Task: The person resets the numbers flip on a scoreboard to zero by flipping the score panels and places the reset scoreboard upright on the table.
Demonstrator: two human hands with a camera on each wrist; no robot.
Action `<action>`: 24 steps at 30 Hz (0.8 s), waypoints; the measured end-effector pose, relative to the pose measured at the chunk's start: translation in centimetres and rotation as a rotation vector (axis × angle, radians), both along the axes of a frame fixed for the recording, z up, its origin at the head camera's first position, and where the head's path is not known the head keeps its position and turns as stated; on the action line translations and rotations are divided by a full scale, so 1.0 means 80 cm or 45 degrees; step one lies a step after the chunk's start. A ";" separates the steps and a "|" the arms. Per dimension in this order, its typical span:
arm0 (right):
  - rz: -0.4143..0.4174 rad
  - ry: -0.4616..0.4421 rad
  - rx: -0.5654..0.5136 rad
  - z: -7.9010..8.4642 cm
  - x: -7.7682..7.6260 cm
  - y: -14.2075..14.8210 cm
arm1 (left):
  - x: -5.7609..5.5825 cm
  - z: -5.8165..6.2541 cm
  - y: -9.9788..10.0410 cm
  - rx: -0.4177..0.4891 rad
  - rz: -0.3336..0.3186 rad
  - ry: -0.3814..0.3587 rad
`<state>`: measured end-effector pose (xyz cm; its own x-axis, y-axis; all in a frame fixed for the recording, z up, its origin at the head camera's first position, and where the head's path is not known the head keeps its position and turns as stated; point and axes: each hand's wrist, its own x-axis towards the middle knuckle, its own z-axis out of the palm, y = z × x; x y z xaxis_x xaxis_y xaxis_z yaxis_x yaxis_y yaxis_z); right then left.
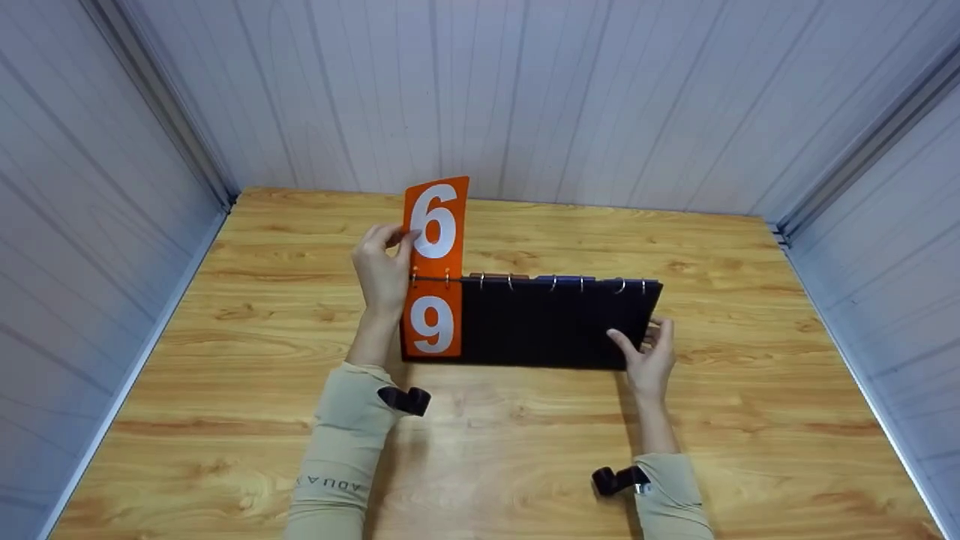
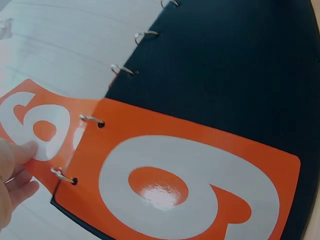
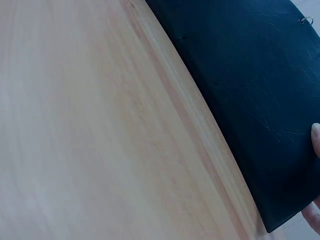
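Note:
A black flip scoreboard (image 1: 540, 324) stands on the table, its metal rings along the top edge. My left hand (image 1: 382, 270) pinches the left edge of a raised orange number card (image 1: 439, 217) with a white 6, between thumb and fingers. Below it, another orange card (image 1: 433, 322) showing a white 9 lies against the board's left end. In the left wrist view both cards hang on two rings. My right hand (image 1: 651, 364) grips the board's right edge, thumb on the black front and fingers behind. Only its fingertips (image 3: 316, 137) show in the right wrist view.
The scoreboard stands on a wood-grain table (image 1: 510, 457). Pale panelled walls (image 1: 480, 97) rise behind it and on both sides. Slivers of a blue card (image 1: 566, 278) and a brownish one peek over the board's top edge. Each forearm carries a black wrist camera (image 1: 405, 400).

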<state>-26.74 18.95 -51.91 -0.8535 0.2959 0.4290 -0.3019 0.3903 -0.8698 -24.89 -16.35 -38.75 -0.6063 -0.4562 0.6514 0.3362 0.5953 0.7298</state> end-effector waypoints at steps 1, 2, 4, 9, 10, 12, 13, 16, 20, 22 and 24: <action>0.001 0.005 0.010 -0.002 -0.001 0.001 | -0.002 -0.001 -0.001 0.018 -0.001 -0.032; 0.002 0.011 0.013 -0.003 -0.001 0.002 | -0.003 -0.001 -0.002 0.039 -0.003 -0.065; 0.001 0.025 0.017 -0.005 -0.002 0.002 | -0.006 -0.002 -0.004 0.078 -0.007 -0.130; -0.003 0.042 0.024 -0.012 -0.006 0.003 | -0.012 -0.007 -0.009 0.140 -0.029 -0.255; -0.004 0.039 0.022 -0.012 -0.007 0.003 | -0.012 -0.009 -0.011 0.142 -0.032 -0.272; -0.013 0.019 0.025 -0.012 -0.006 0.002 | -0.012 -0.012 -0.013 0.144 -0.043 -0.311; -0.019 0.005 0.029 -0.010 -0.006 0.001 | -0.012 -0.014 -0.014 0.139 -0.044 -0.327; -0.014 -0.022 0.000 0.000 -0.002 -0.002 | -0.008 -0.018 -0.017 0.124 -0.045 -0.370; 0.001 -0.028 -0.034 0.010 0.001 -0.005 | 0.000 -0.020 -0.019 0.124 -0.077 -0.442; -0.006 -0.025 -0.017 0.005 -0.001 -0.004 | 0.005 -0.022 -0.020 0.119 -0.104 -0.483; -0.008 -0.011 -0.002 -0.002 -0.004 -0.001 | 0.010 -0.024 -0.021 0.110 -0.117 -0.519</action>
<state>-27.02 18.86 -52.08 -0.8554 0.3018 0.4209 -0.2916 0.3911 -0.8730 -24.10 -18.06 -40.64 -0.8472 -0.4305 0.3112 0.0584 0.5068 0.8601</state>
